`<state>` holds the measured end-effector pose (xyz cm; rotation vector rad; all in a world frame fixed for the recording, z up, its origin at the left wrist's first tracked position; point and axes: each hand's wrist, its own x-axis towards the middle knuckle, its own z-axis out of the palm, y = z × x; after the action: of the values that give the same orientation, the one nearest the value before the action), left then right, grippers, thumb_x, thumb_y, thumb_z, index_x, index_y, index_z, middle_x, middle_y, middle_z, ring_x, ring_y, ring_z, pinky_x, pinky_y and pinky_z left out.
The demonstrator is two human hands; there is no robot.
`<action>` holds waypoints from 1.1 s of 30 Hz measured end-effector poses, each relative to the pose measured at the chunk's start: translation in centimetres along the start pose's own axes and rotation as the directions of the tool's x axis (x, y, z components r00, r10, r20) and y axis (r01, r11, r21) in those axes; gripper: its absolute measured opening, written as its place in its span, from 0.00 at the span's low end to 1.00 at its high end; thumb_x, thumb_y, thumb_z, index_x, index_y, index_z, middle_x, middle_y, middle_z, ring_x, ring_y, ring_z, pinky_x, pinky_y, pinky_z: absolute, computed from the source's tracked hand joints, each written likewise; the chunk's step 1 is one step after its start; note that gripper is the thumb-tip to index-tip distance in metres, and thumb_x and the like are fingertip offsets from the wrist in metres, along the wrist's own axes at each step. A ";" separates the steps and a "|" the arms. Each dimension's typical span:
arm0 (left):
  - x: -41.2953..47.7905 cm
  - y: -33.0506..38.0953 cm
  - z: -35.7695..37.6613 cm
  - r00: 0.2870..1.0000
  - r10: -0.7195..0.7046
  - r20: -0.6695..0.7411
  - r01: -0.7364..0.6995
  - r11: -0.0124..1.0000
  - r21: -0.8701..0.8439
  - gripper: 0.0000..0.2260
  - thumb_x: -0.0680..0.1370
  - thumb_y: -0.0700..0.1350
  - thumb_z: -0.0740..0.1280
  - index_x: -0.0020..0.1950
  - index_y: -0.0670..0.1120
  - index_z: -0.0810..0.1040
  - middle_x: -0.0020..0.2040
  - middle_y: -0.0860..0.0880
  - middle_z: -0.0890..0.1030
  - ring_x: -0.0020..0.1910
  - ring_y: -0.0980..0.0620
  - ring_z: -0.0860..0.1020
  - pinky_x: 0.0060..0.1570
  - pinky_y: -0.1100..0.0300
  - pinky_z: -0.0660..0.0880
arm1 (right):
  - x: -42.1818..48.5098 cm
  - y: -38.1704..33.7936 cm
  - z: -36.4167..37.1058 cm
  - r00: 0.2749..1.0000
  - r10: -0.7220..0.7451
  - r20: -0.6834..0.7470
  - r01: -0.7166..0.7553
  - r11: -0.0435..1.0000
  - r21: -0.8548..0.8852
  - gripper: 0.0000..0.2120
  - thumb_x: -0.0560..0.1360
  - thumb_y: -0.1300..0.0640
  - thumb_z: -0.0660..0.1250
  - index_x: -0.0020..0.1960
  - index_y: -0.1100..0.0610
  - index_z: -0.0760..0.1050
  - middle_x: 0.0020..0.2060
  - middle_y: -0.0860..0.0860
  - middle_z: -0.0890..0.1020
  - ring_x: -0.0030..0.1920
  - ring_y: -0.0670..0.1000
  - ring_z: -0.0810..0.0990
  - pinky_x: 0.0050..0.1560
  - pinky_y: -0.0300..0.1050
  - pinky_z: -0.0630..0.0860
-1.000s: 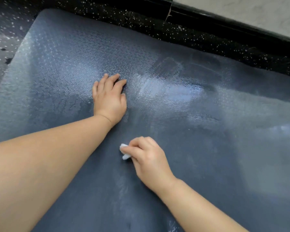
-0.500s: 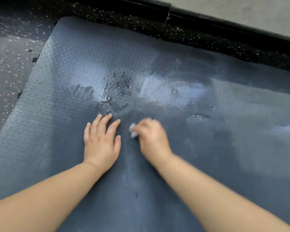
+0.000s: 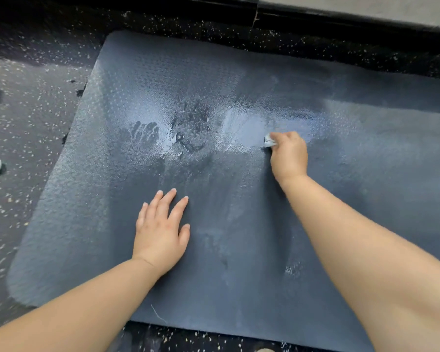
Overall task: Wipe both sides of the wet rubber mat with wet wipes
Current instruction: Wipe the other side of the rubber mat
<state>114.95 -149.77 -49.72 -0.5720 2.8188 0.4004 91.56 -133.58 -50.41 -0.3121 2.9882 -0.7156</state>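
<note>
- Right hand (image 3: 288, 154) pinches the wet wipe (image 3: 269, 142) mid-mat, on the rubber mat (image 3: 239, 250) spread on the floor.
- Left hand (image 3: 161, 233) lies flat, fingers straight.
- Far area glistens wet; underside presumably unwiped.

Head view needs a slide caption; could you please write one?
Right hand holds a wipe against the wet mat; left hand rests flat.

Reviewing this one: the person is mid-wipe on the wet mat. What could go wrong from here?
1. The left hand presses flat on the wet rubber mat. It might slip, or leave another mark like the handprint farther up.
2. The wipe pinched in the right hand is a small wad. It may only smear the glossy wet patch beside it.
</note>
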 end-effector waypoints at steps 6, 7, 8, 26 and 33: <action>0.1 -0.1 -0.2 0.998 -0.013 0.054 0.013 1.000 0.010 0.26 0.80 0.53 0.56 0.77 0.56 0.51 0.78 0.54 0.47 0.76 0.52 0.42 0.73 0.55 0.39 | -16.7 -3.2 0.9 0.806 -0.557 0.199 0.518 0.828 0.214 0.10 0.67 0.67 0.63 0.41 0.58 0.81 0.35 0.53 0.79 0.35 0.56 0.76 0.38 0.44 0.73; 0.1 -0.2 -0.2 0.999 -0.010 0.051 0.010 1.000 0.008 0.26 0.80 0.53 0.57 0.77 0.55 0.52 0.78 0.54 0.47 0.76 0.52 0.43 0.73 0.55 0.39 | -18.8 -3.3 0.7 0.755 -0.600 0.262 0.546 0.798 0.255 0.10 0.67 0.67 0.63 0.42 0.57 0.80 0.36 0.52 0.78 0.34 0.56 0.75 0.38 0.44 0.75; 0.0 -0.2 -0.3 0.999 -0.006 0.050 0.006 1.000 0.000 0.26 0.80 0.52 0.57 0.77 0.55 0.53 0.78 0.54 0.48 0.76 0.52 0.43 0.73 0.55 0.39 | -19.7 -3.2 0.5 0.712 -0.634 0.301 0.565 0.772 0.291 0.10 0.65 0.68 0.65 0.42 0.57 0.80 0.36 0.52 0.78 0.33 0.56 0.75 0.38 0.44 0.76; -3.8 0.1 0.7 0.997 -0.008 0.079 0.007 1.000 0.011 0.28 0.79 0.52 0.59 0.77 0.53 0.54 0.78 0.50 0.49 0.76 0.49 0.45 0.74 0.53 0.44 | -24.5 -3.0 -0.8 0.735 -0.540 0.409 0.473 0.842 0.260 0.08 0.66 0.67 0.66 0.41 0.57 0.79 0.36 0.54 0.77 0.36 0.57 0.76 0.36 0.43 0.74; -3.9 0.1 0.9 0.997 -0.015 0.075 0.014 1.000 0.024 0.28 0.79 0.52 0.58 0.77 0.52 0.53 0.78 0.49 0.49 0.76 0.49 0.45 0.74 0.52 0.43 | -16.3 1.4 -2.8 0.959 -0.274 0.072 0.260 0.952 0.162 0.13 0.68 0.73 0.64 0.46 0.61 0.82 0.39 0.59 0.81 0.41 0.62 0.78 0.46 0.49 0.72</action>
<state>118.53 -148.11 -49.44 -0.5603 2.7426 0.3777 106.98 -127.72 -48.50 -0.7299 2.8120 -0.9164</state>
